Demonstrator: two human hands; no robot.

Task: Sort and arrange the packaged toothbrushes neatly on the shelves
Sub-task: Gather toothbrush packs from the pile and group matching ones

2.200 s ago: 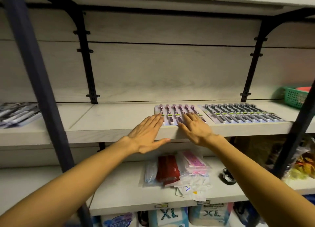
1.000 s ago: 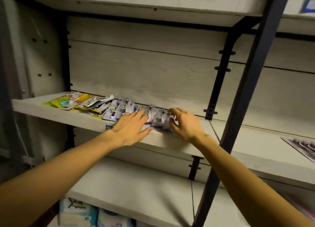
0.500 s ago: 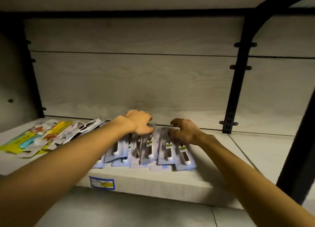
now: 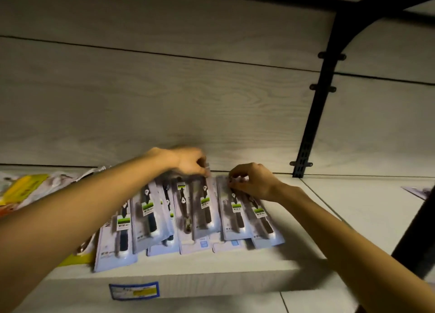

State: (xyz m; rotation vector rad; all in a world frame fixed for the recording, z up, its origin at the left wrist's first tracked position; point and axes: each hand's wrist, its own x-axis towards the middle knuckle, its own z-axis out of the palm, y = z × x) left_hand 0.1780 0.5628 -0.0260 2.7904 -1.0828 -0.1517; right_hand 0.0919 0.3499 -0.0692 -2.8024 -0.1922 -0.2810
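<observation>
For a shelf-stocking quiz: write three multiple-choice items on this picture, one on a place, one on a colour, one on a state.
1. Where is the price label?
A. on the shelf's front edge
B. on the back wall
C. on the black post

2. What colour is the pack at far left?
A. red
B. yellow
C. black

3. How do the toothbrush packs lie?
A. in one straight row
B. standing upright
C. overlapping, askew

Answers: 1 A, it sits on the shelf edge below the packs. 2 B, yellow shows above the left forearm. 3 C, they fan over one another while the left hand and right hand pinch their far ends.
</observation>
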